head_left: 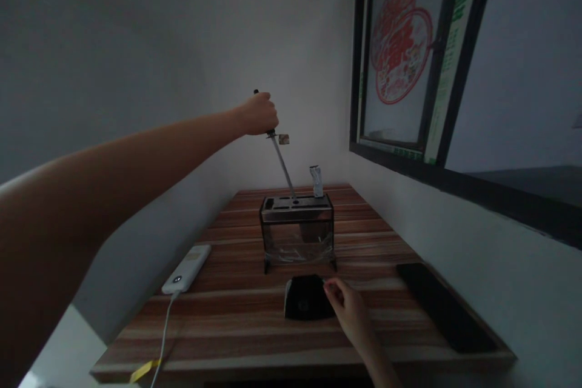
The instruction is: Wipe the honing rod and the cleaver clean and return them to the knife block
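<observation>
Striped wood grain runs across the one tabletop (pixel 254 315), which fills a corner between a pale wall and a dark-framed window (pixel 409 60) bearing one red paper cutting. One long, flat black slab (pixel 443 306) lies along the right edge. Towards the back stands one clear-sided knife block (pixel 297 230) with a slotted dark top. One thin sharpening steel (pixel 282 163) slants out of a slot, its tip in the block and its handle high above; a small tag hangs just below the handle. One short pale-handled tool (pixel 317 180) stands in the block, to the right of the steel. At the left lies one white power bank (pixel 187 268), with one cable trailing off the front edge. In front of the block sits one small black device (pixel 305 298). The left hand (pixel 259 114) is clamped around the steel's handle. The right hand (pixel 348 309) rests by the device, fingertips touching its right edge, fingers loosely apart and gripping nothing.
</observation>
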`<state>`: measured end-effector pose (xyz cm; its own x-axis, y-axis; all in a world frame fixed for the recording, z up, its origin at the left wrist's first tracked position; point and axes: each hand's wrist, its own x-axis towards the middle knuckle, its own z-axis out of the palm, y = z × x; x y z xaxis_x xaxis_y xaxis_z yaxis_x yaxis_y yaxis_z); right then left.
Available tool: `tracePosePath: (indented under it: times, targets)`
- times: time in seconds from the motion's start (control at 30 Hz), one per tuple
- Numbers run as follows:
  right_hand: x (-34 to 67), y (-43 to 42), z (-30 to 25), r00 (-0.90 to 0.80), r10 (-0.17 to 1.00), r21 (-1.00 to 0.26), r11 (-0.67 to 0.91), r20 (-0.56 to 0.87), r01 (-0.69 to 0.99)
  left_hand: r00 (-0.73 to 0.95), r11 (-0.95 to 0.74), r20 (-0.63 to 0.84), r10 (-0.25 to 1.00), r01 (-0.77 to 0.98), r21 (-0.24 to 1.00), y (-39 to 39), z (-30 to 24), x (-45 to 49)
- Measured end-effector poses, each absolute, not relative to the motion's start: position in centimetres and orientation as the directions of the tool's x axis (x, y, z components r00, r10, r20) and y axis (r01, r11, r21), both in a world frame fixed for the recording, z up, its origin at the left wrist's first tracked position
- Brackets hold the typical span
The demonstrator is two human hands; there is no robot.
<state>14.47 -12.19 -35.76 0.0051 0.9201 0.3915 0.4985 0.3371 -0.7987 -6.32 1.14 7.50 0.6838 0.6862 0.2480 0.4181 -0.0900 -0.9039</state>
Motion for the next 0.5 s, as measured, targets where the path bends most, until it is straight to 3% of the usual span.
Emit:
tracePosePath:
  times: [0.27, 0.4, 0.5]
  targets:
    - [14.5, -12.1, -36.0, -0.006, 0.924, -0.789, 0.33, 0.383, 0.518, 0.511, -0.024, 0.511, 0.691, 0.723, -0.69, 0.2, 4.9, -12.5]
    - [14.6, -11.8, -36.4, 0.02, 0.911, -0.757, 0.33, 0.412, 0.565, 0.257, 0.015, 0.686, 0.68, 0.931, -0.364, -2.5, -0.8, -12.8]
    - [14.7, -11.6, -36.6, 0.041, 0.894, -0.711, 0.325, 0.445, 0.623, 0.098, -0.071, 0.643, 0.76, 0.995, -0.067, -5.1, -5.8, -12.5]
